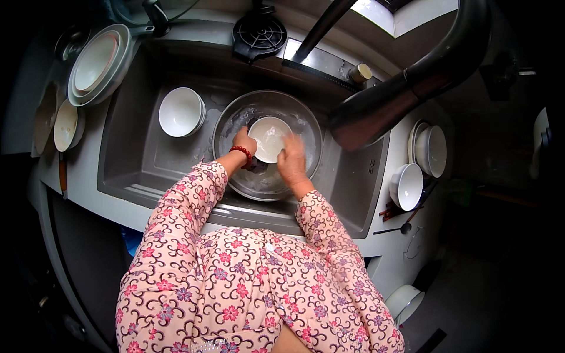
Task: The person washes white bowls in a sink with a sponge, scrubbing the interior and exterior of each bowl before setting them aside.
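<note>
A white bowl (270,137) is tipped towards me over a wide metal basin (220,172) of cloudy, sudsy water. At its left side my left hand (244,143), with a red bead bracelet at the wrist, grips the bowl. Something dark, perhaps a cloth, shows beside those fingers; most of it is hidden. My right hand (292,159), blurred by motion, holds the bowl's right rim. The basin stands in a dark grey sink (150,159). Left of it in the sink sits a stack of white bowls (180,112).
A black faucet (375,110) reaches over the sink's right side. Nested bowls and a colander (126,66) stand at the left. On the right counter are a white bowl (407,187), more stacked bowls (431,152) and a spoon (405,228). A black cup rinser (259,35) sits behind.
</note>
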Action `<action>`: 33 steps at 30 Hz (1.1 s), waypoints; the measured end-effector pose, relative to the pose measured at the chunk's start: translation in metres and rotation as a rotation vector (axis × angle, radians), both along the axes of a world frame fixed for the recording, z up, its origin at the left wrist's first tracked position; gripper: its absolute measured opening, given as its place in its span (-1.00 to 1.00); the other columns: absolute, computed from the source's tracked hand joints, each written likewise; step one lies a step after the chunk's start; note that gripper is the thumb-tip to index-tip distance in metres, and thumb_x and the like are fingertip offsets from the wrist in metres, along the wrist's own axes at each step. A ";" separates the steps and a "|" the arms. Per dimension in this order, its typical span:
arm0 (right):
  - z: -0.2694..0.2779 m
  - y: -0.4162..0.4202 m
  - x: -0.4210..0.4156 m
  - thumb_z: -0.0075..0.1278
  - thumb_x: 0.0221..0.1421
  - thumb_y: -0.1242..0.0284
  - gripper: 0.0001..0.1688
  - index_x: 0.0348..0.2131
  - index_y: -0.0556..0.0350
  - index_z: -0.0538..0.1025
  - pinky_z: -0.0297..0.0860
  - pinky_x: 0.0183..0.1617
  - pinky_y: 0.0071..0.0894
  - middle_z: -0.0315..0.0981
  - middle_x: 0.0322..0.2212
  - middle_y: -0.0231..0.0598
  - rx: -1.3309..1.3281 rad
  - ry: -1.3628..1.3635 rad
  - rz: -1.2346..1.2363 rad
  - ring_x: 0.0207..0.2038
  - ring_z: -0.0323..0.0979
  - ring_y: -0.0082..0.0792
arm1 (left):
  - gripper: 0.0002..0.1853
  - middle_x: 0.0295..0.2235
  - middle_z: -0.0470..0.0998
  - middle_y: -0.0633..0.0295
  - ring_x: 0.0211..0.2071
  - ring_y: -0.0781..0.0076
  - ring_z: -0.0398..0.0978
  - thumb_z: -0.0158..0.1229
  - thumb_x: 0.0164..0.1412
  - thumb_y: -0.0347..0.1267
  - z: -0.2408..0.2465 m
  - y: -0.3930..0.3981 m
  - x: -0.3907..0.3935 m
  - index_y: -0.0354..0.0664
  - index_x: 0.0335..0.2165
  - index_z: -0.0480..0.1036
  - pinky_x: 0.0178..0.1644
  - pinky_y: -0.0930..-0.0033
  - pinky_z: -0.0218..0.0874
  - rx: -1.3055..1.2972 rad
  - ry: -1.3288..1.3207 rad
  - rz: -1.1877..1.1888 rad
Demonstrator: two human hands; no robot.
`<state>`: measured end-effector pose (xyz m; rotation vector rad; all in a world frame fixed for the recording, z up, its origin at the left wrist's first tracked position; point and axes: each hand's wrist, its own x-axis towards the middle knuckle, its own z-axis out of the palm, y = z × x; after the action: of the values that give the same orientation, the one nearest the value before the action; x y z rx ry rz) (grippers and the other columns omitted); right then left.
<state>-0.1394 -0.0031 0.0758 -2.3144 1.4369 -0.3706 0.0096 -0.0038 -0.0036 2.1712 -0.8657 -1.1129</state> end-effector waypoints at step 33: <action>-0.008 -0.008 -0.009 -0.52 0.08 -0.19 -0.20 0.08 -0.02 0.03 0.18 -0.12 0.45 0.03 0.05 0.00 1.415 -1.108 -0.739 0.03 0.14 0.10 | -0.55 -0.12 0.36 0.06 -0.08 0.35 0.28 -0.07 0.08 -0.42 0.010 -0.014 -0.056 -0.35 -0.03 0.18 0.00 0.43 0.09 -0.010 0.824 -0.579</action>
<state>-0.1489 -0.0107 0.0678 -0.2678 1.1472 -0.4630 -0.0463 -0.0183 0.0062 1.2289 -1.0863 -2.0501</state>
